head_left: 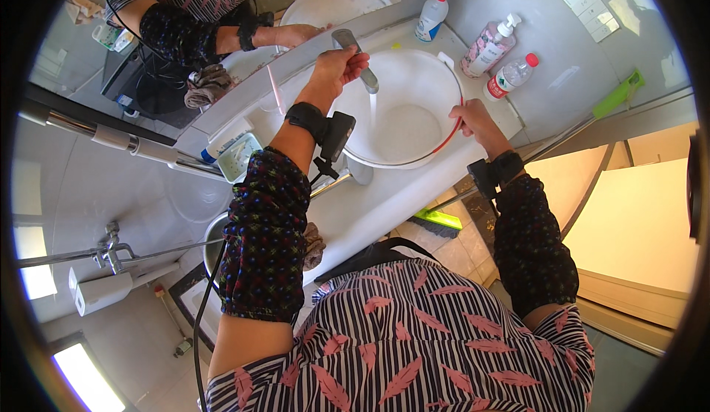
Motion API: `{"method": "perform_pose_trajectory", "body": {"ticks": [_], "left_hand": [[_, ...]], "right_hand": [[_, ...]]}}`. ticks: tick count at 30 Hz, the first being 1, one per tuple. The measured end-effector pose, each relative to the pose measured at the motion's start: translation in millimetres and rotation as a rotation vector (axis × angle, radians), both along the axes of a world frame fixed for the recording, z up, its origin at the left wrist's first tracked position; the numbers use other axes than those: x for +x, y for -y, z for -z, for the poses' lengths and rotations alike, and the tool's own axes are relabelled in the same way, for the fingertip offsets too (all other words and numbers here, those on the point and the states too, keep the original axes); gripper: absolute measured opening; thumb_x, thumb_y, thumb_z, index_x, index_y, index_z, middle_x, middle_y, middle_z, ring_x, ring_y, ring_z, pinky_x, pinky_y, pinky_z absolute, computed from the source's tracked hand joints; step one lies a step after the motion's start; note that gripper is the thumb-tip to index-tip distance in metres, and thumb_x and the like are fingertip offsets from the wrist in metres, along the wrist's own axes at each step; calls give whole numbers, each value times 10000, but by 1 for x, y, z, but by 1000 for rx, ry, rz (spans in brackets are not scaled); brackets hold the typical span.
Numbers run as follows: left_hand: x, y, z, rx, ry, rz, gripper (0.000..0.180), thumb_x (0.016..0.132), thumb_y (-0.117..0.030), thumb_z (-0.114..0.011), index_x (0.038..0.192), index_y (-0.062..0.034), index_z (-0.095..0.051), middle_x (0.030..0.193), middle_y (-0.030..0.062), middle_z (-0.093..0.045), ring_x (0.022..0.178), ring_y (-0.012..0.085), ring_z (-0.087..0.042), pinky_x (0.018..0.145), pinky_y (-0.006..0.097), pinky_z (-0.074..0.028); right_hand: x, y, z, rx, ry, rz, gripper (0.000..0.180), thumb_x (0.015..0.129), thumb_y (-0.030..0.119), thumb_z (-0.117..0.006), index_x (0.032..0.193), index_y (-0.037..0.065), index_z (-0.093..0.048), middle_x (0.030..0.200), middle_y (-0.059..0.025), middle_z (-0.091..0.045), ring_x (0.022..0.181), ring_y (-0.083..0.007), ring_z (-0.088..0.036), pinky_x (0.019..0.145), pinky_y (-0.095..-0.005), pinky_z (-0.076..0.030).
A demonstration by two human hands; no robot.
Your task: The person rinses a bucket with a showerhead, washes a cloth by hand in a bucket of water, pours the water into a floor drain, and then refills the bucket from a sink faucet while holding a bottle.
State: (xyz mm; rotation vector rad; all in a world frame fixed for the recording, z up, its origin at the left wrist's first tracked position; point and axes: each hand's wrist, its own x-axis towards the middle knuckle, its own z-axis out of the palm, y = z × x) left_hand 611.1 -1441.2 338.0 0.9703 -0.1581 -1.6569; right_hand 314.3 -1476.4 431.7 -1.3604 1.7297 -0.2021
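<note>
My left hand [339, 70] is closed at the faucet [367, 80], its fingers curled against the metal body. A stream of water [373, 109] runs from the spout into a large white washbasin [414, 157] with a red-edged rim. The basin rests on the sink counter and looks pale inside; how deep the water stands is hard to tell. On the basin's right side, my right hand [477, 122] grips the rim with its thumb and fingers. Both wrists wear black straps with small devices, and dark patterned sleeves cover my forearms.
Behind the basin's right side stand a red-capped bottle [432, 18], a pump bottle [490, 44] and a clear bottle [512, 77]. A soap tray [238, 157] sits left on the white counter [355, 212]. A mirror [185, 35] rises behind. A green broom [441, 222] is below.
</note>
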Motion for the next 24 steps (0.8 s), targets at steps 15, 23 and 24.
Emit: {"method": "perform_pose_trajectory", "body": {"ticks": [15, 23, 24], "left_hand": [[-14, -7, 38, -51, 495, 205, 307, 825, -392, -585, 858, -87, -570, 736, 14, -617, 598, 110, -577, 545, 243, -443], [-9, -135, -15, -231, 440, 155, 461, 909, -456, -419, 1087, -40, -510, 948, 84, -589, 820, 150, -569, 724, 270, -449], [-12, -165, -41, -269, 420, 135, 436, 929, -424, -392, 1083, -34, -513, 940, 80, -586, 816, 147, -565, 737, 274, -448]], "right_hand": [[-13, 58, -152, -71, -509, -370, 139, 627, 109, -554, 639, -21, -508, 454, -82, -442, 322, -155, -373, 319, -301, -259], [-96, -27, -172, -13, 48, -136, 345, 712, 53, -518, 1031, -66, -573, 902, -130, -628, 777, -195, -639, 650, -326, -546], [-115, -36, -159, 23, 228, -129, 352, 716, 49, -509, 1044, -64, -570, 903, -131, -629, 790, -200, -637, 692, -323, -538]]}}
